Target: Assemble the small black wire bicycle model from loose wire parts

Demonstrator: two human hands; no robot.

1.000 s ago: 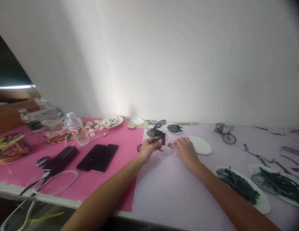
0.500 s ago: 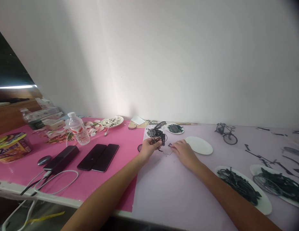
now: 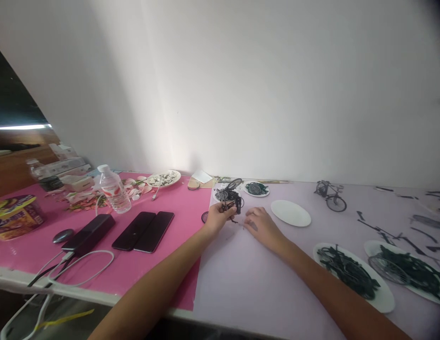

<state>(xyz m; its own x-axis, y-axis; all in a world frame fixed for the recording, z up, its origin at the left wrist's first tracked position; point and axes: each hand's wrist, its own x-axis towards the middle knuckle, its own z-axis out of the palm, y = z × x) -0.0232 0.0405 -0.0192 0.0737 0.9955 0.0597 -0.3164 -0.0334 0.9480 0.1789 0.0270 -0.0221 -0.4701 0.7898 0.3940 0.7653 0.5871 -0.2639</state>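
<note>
My left hand [image 3: 219, 218] is closed around a small dark model bicycle [image 3: 232, 200], holding it just above the table with a spoked wheel tilted up at the top. Its lower part is partly hidden by my fingers. Just right of it, my right hand [image 3: 264, 229] rests low over the lilac tabletop, fingers bent and drawn together towards the thumb. Whatever is between those fingertips is too small to make out. By my left wrist, part of another small dark wheel [image 3: 204, 217] shows on the table.
Right of my hands lies a bare white plate [image 3: 291, 213]. A model bicycle [image 3: 331, 194] stands farther back. Plates of dark parts [image 3: 389, 302] and loose dark pieces [image 3: 379, 228] lie at right. Two phones [image 3: 154, 231] and a water bottle [image 3: 115, 191] occupy the pink left side.
My right hand has shifted slightly left, closer to the model bicycle, and now covers the small dark piece that showed at its fingertips. My left hand keeps its hold.
</note>
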